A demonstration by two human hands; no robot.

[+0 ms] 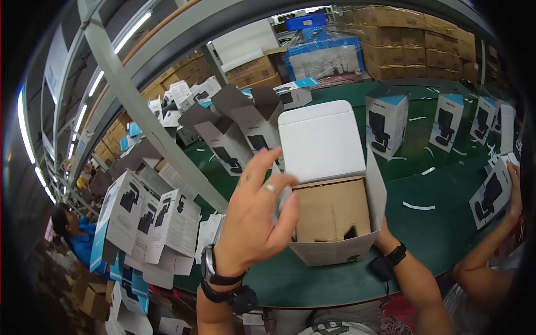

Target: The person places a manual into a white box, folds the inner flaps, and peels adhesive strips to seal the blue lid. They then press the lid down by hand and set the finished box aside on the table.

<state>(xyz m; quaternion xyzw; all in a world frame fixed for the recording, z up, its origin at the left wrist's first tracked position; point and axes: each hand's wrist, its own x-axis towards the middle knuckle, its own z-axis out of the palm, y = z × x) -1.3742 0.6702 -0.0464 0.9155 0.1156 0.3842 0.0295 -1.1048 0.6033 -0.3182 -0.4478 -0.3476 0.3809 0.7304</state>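
A white carton box (pixel 329 250) stands in front of me, tilted, with its lid flap raised at the back. Brown cardboard packing (pixel 333 209) with a dark hole near its front edge fills the inside. My right hand (pixel 384 239) holds the box at its lower right side; most of the fingers are hidden behind the side wall. Over the left edge of the box hovers my left hand (pixel 258 204), its fingers apart and bent, the thumb close to the left flap. Whether the thumb touches that flap I cannot tell.
Upright printed boxes (pixel 386 124) line the far right of the green table (pixel 413 223), among paper strips. Two open boxes (pixel 223 142) stand behind a metal post (pixel 151 120). Flattened cartons (pixel 170 223) pile up left. At right, another person's hand (pixel 513 187) holds a box.
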